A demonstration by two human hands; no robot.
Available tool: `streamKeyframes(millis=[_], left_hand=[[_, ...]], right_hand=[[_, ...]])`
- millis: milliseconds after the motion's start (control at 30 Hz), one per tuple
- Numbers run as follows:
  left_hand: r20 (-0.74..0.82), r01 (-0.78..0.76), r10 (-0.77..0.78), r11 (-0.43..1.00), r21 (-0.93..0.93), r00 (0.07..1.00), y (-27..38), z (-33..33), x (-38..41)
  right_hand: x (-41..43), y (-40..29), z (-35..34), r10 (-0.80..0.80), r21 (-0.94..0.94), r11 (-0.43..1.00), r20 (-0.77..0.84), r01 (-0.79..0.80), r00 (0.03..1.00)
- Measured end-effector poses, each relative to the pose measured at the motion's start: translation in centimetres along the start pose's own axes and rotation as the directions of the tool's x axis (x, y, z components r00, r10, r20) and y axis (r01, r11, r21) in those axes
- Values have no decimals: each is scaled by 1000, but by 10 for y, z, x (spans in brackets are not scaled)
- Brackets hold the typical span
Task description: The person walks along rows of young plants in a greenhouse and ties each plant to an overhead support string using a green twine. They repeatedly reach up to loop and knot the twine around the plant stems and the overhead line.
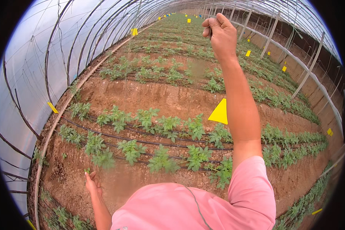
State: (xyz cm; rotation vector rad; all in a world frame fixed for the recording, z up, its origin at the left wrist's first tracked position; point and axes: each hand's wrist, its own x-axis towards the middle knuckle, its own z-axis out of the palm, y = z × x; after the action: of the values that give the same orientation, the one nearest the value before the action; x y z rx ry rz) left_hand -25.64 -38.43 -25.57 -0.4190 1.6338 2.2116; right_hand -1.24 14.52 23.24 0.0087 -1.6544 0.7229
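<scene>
My right hand (220, 36) is raised high at the upper right, thumb and fingers pinched together. A thin string (208, 47), faint against the plants, appears to hang from the pinch. At the lower left, low over bare soil, is my left hand (93, 182), with its fingers loosely curled. A small green leaf (87, 170) shows at its fingertips; whether it is pinched or lies behind them is unclear. The nearest leafy plant (103, 157) is just beyond that hand. Before me, young tomato-like plants (161, 158) stand in a double row along black drip hoses (143, 141).
A yellow sticky card (218, 112) hangs partly behind my right forearm. Curved hoops (70, 54) carry plastic film (26, 74) at left. A pale pipe (53, 126) edges the bed. Posts (310, 67) line the right side, and more plant rows (172, 73) extend ahead.
</scene>
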Motion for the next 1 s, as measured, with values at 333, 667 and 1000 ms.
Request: streamKeyframes(millis=[333,667,1000], left_hand=[[634,-70,-64,980,185,771,0,121,-68],[932,-511,-222,787,345,288,-70,210,-169],[856,-410,-452,752,516,250,-103,187,-147]], right_hand=[[-410,37,18,624,-122,768,-79,-629,777],[-632,-12,51,883,-189,452,236,-872,406],[-550,-64,32,751,24,638,201,-770,629]])
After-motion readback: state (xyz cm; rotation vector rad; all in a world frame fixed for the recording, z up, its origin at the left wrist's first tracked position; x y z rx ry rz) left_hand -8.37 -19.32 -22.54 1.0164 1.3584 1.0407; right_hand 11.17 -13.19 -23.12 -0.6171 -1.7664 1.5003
